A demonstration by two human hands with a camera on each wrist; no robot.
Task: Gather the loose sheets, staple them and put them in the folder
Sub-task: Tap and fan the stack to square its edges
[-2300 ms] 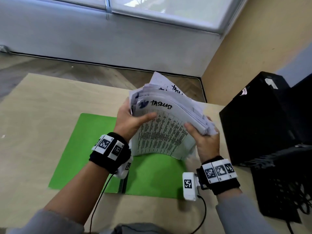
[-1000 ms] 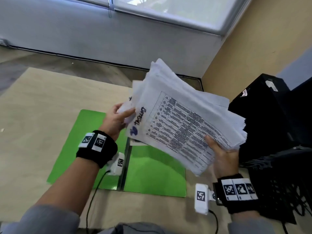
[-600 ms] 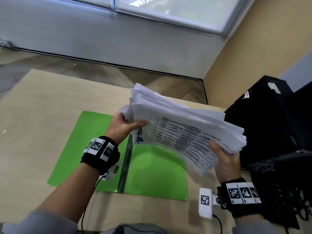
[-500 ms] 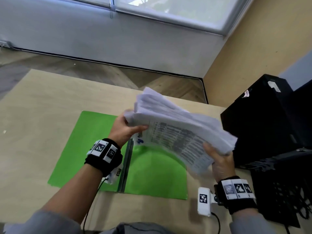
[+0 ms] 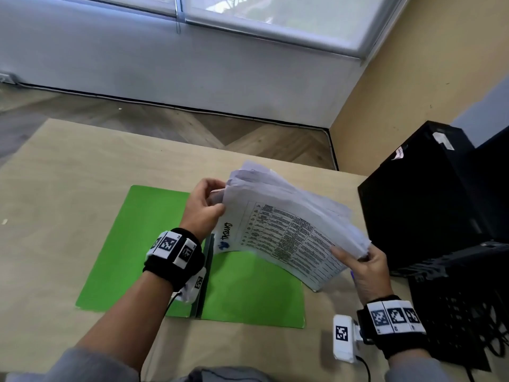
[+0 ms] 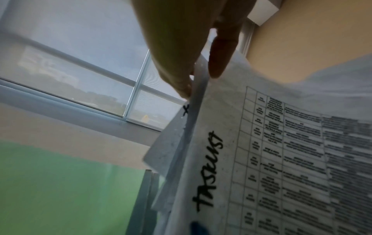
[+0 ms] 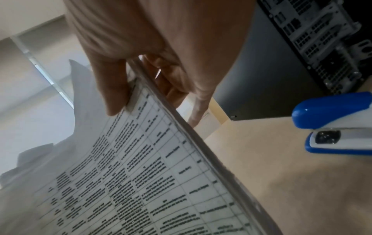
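Note:
A thick stack of printed sheets point(image 5: 286, 227), its top page headed TASKLIST, hangs tilted over the right half of an open green folder point(image 5: 137, 244) lying flat on the table. My left hand point(image 5: 205, 208) pinches the stack's left end, thumb on the printed face point(image 6: 219, 52). My right hand point(image 5: 363, 260) grips the right end, thumb on top point(image 7: 112, 89) and fingers underneath. The sheets point(image 7: 141, 174) are unevenly aligned, with edges fanned out. A blue and white stapler point(image 7: 338, 124) lies on the table to the right, seen only in the right wrist view.
A black computer tower point(image 5: 429, 194) stands on the right side of the wooden table point(image 5: 55, 188), with a black crate and cables point(image 5: 462, 299) in front of it. The table's far edge gives onto a floor and a wall under a window.
The stack has come down from a raised, steeply tilted hold to just above the folder's right half. Both hands kept their grip on its ends and moved lower.

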